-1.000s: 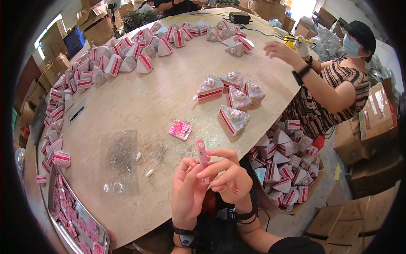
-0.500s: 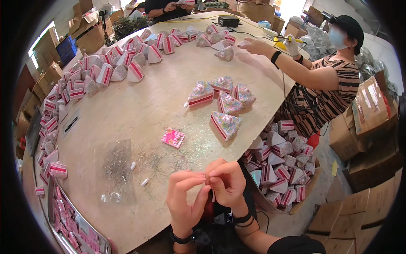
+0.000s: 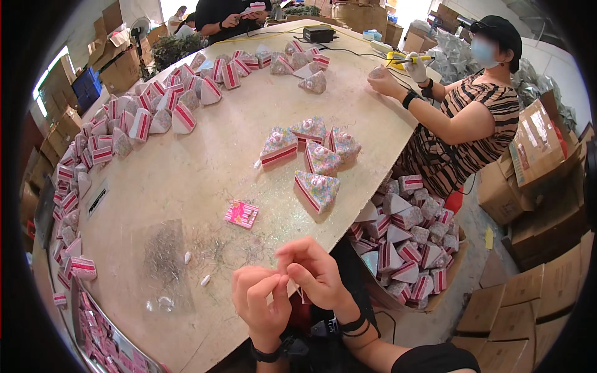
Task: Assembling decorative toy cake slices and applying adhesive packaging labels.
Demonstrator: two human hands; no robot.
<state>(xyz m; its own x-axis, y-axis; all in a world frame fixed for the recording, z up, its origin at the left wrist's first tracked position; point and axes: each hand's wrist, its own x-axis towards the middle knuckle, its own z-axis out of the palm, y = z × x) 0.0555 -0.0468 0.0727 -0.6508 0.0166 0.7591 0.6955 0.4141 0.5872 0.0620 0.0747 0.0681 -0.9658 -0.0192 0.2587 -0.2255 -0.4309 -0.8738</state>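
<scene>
Left hand (image 3: 262,304): thumb and fingertips bunched together, up against the tips of the right hand (image 3: 314,271) – the two meet just off the table (image 3: 211,329) edge, in front of the body. Whether something thin sits in that pinch, cannot tell; too small. Right hand's fingers curl, thumb toward the left hand's tips. A pink strip (image 3: 304,296) shows below the right palm, its visible edge running roughly up and down; right hand is the nearer one, but grip on it is hidden.

Outward from the left hand: the closer white cap (image 3: 205,280) lies just left of it, long axis slanting up to the right. Second white cap (image 3: 188,257) is further off and up-left, standing nearly lengthwise away from the person. Left hand is nearer to both, touching neither. Beyond them, silvery slivers (image 3: 165,250) on a clear sheet (image 3: 180,298).

Pink card (image 3: 241,213) lies flat, ahead and left of both hands, slightly turned, well apart from the fingers. Five decorated slices (image 3: 317,189) sit farther ahead – clustered past the card. Tray (image 3: 116,330) of pink packets at far left; co-worker (image 3: 466,105) at right.
</scene>
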